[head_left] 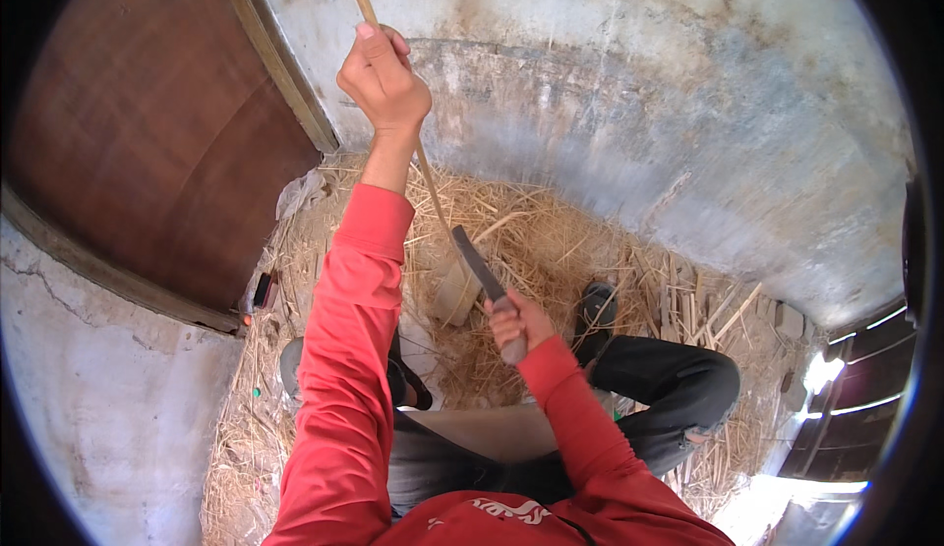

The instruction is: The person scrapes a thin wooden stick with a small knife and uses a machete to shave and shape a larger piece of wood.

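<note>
My left hand (384, 78) is raised at the upper middle, its fingers closed around a thin wooden or bamboo strip (430, 178). The strip slants from the top edge, past my wrist, down toward the blade. In my right hand (522, 321) is a knife (479, 264) with a dark, slightly curved blade, its grey-brown handle wrapped by my fingers. The blade's tip points up and left and meets or nearly meets the strip's lower end; I cannot tell whether they touch. Below the blade a pale block (457, 293) lies among the shavings.
Straw-like shavings (536, 220) cover the floor. Ahead stands a stained grey wall (629, 114), with a brown door (157, 133) at the left. A small dark object (264, 289) lies near the door frame. Split strips (703, 315) are heaped right of my bent legs (669, 384).
</note>
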A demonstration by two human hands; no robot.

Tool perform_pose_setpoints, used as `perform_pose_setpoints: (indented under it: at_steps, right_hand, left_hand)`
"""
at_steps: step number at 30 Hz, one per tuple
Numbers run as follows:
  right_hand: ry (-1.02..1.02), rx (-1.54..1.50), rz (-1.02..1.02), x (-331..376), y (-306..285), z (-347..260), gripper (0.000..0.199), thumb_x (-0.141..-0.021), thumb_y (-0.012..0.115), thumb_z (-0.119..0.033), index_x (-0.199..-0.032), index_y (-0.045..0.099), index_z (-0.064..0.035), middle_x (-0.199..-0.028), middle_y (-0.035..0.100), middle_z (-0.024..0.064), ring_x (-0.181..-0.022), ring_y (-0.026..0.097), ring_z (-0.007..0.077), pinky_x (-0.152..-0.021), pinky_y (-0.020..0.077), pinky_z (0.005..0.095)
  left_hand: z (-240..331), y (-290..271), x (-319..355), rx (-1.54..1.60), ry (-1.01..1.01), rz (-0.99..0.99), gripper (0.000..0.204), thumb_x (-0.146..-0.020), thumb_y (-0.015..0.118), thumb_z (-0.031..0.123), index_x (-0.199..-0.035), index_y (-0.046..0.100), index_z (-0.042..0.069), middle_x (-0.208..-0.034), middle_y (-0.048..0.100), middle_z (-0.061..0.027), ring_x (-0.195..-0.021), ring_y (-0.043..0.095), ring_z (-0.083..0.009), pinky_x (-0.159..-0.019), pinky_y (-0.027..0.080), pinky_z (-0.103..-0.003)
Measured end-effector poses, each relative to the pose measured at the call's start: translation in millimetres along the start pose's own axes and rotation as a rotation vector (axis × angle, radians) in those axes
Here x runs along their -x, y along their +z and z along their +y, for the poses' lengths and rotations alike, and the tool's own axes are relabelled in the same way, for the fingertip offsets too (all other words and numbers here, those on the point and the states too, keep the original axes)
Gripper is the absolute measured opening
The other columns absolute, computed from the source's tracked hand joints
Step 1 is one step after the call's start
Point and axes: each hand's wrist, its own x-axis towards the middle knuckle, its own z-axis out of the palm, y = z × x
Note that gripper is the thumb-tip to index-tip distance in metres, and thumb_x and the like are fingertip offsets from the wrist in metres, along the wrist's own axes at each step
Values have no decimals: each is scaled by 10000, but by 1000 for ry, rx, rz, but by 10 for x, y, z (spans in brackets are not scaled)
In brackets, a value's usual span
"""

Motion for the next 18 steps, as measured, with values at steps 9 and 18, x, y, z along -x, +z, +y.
perform_pose_setpoints:
  at_steps: [9, 18]
  right_hand:
    - [-1528, 608, -279, 1403, 2729, -386, 519, -1069, 430, -553, -1182, 569, -67, -647, 469, 15, -465, 446, 115, -439, 436, 323]
    - [-1024, 1503, 654, -954, -1491, 1031, 456, -1073, 482, -460, -887, 558, -50, -646, 494, 72, -597, 521, 248, -605, 467, 388]
  left_hand:
    - [-187, -102, -114, -76, 64, 43, 634, -1088, 378, 423, -627, 540, 19, -483, 434, -19, -464, 423, -129, -482, 320, -312]
    - [-93, -86, -50, -4, 19, 62, 613, -1080, 396, 406, -639, 567, 17, -484, 445, -21, -463, 423, -132, -482, 317, -314]
